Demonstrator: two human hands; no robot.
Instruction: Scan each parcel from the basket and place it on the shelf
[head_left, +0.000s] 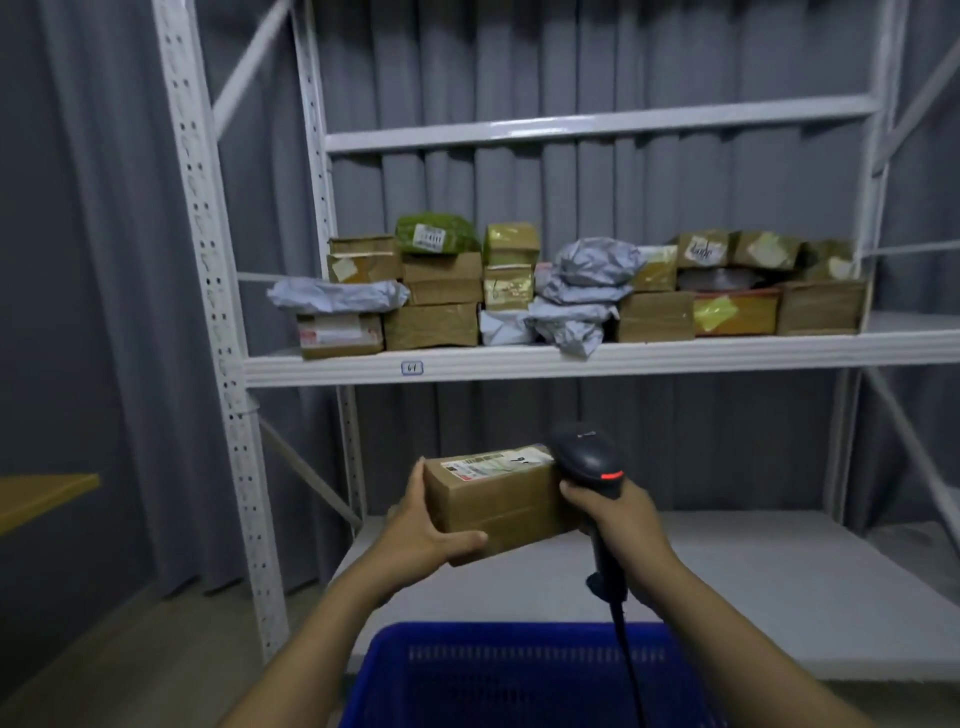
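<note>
A: The white shelf (571, 358) carries a full row of parcels (519, 291) on its middle level; the lower level is bare, and the blue basket (519, 675) sits nearest.

B: And the parcel in hand?

A: The cardboard box (498, 499) hangs between them, left hand (421, 535) wrapped around its left end, right hand (618, 525) closed on the scanner (587, 457).

B: Handling?

A: Probably stiff and light; grip the short ends. Open room lies low and right.

- The left hand (418, 538) grips a brown box (498, 501) by its left end.
- The right hand (621, 525) holds a black scanner (589, 460) against the box's right end.
- A blue basket (519, 675) sits below.
- Parcels crowd the middle shelf (571, 358).
</note>
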